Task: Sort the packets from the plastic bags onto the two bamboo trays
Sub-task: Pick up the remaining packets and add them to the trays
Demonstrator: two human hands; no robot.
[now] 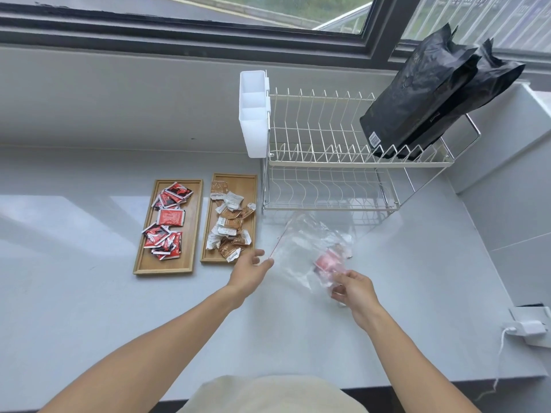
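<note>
Presently, left grip (249, 268) pinching plastic bag (301, 248) edge (beside tray (216, 261) rim), right grip (356, 292) clutching it.

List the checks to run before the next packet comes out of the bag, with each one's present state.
1. Right hand grips the plastic bag: ok.
2. Left hand at the bag's mouth: ok; its grip: cannot tell.
3. Red packet visible inside the bag: ok.
4. Left tray holds red packets, with bare wood at its near end: ok.
5. Right tray holds only brown and white packets: ok.
6. Other packets in the bag: cannot tell.
</note>
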